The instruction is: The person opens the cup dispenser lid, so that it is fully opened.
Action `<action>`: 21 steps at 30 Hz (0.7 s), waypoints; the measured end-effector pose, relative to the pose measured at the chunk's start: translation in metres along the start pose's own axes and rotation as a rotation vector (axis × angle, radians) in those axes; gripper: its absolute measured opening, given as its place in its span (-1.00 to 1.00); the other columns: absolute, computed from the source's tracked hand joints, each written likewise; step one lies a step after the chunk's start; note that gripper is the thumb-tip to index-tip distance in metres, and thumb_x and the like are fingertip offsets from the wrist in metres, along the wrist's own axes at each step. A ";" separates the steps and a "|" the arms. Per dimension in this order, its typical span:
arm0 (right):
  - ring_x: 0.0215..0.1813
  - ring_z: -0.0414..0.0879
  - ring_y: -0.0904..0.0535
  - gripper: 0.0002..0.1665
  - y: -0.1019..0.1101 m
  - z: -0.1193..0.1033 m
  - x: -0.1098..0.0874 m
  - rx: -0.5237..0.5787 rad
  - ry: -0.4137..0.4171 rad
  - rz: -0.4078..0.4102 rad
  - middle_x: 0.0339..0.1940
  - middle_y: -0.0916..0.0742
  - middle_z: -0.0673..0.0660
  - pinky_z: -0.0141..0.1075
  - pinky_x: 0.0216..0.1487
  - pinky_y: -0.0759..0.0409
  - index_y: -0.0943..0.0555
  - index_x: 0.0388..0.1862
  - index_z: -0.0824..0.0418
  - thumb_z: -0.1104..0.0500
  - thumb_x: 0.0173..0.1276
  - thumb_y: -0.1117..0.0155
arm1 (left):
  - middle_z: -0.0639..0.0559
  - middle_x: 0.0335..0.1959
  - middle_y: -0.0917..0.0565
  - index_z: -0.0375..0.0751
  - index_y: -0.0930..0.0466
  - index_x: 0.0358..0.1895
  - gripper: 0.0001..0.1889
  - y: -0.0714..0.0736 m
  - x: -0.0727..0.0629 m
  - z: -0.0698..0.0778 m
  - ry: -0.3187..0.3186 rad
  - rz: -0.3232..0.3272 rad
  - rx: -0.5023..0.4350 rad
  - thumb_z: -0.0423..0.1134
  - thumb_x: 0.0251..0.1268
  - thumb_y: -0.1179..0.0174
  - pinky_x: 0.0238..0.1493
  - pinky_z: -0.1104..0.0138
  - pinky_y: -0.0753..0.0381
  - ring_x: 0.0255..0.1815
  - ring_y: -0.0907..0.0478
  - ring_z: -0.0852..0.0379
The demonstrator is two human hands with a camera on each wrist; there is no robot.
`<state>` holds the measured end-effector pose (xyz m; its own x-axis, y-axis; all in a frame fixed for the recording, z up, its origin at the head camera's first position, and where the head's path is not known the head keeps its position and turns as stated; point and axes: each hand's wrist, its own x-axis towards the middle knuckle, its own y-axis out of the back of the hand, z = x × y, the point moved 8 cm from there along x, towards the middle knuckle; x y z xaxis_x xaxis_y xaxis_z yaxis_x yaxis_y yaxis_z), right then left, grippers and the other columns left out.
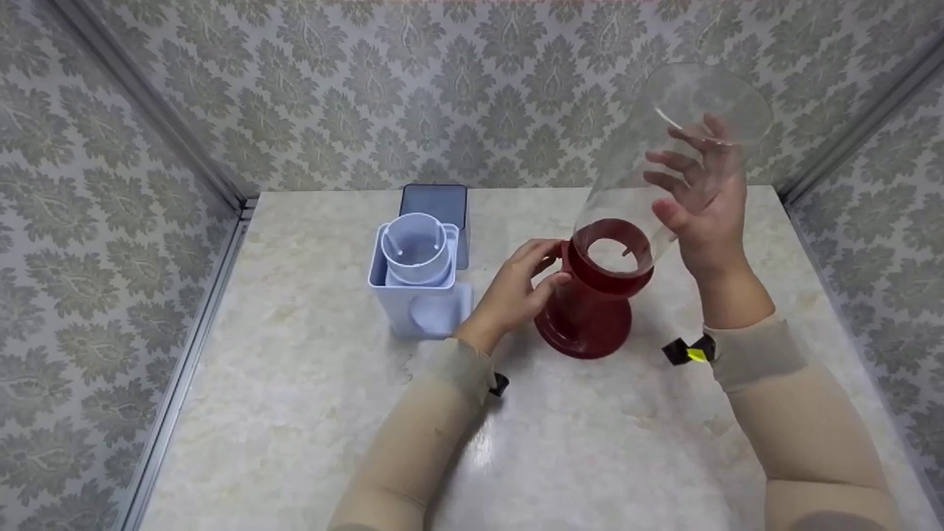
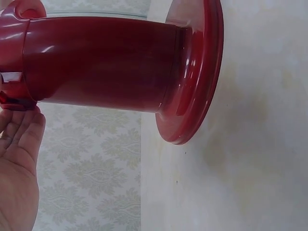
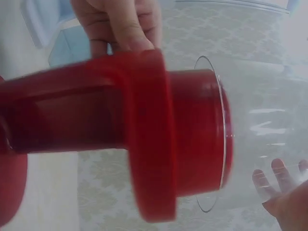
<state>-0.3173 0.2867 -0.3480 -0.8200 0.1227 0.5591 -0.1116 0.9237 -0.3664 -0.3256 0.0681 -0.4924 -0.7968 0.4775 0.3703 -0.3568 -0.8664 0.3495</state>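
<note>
A red plastic stand (image 1: 586, 317) with a round foot and a wide ring-shaped collar is on the table, right of the middle. My left hand (image 1: 520, 287) grips its collar from the left, thumb in front and fingers behind. Over the collar's raised neck sits the lower rim of a clear tube (image 3: 269, 115), which leans up to the right in the head view. Curved around the tube's right side, my right hand (image 1: 708, 199) holds it, its fingers showing through the clear wall. Left wrist view: the stand's column (image 2: 101, 62) with my left fingers at the collar.
Left of the stand is a light-blue plastic container (image 1: 413, 306) with a round cup (image 1: 417, 247) in its top. Behind it stands a dark, see-through blue box (image 1: 435, 203). Patterned walls (image 1: 472, 96) enclose the pale marbled table (image 1: 295, 413) at the back and sides.
</note>
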 end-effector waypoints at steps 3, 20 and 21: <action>0.29 0.15 -0.76 0.37 -0.003 -0.006 0.009 0.011 0.009 -0.003 0.44 -0.62 0.29 -0.11 0.30 -0.81 -0.27 0.67 0.28 0.30 -0.06 -0.90 | -0.16 0.48 -0.62 -0.29 -0.53 0.59 -0.47 -0.001 0.000 -0.001 0.006 0.007 -0.007 -0.22 0.70 -0.33 0.67 0.41 -0.53 0.60 -0.61 -0.05; 0.37 0.09 -0.48 0.77 0.018 -0.002 0.052 -0.189 0.141 0.080 0.53 -0.50 0.23 -0.11 0.39 -0.56 -0.08 0.72 0.35 -0.05 -0.31 -1.07 | -0.20 0.54 -0.58 -0.34 -0.46 0.65 -0.42 -0.004 -0.005 0.001 0.026 0.006 0.005 -0.18 0.74 -0.28 0.69 0.36 -0.53 0.64 -0.56 -0.06; 0.36 0.07 -0.45 0.79 0.020 -0.001 0.053 -0.211 0.145 0.081 0.54 -0.50 0.22 -0.12 0.39 -0.53 -0.07 0.73 0.36 -0.10 -0.31 -1.07 | -0.21 0.54 -0.58 -0.35 -0.45 0.65 -0.42 -0.005 -0.005 0.002 0.029 0.007 0.004 -0.19 0.74 -0.28 0.69 0.35 -0.53 0.64 -0.56 -0.07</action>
<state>-0.3624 0.3118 -0.3252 -0.7307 0.2364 0.6405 0.0835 0.9621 -0.2598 -0.3195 0.0700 -0.4944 -0.8130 0.4668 0.3481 -0.3488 -0.8691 0.3506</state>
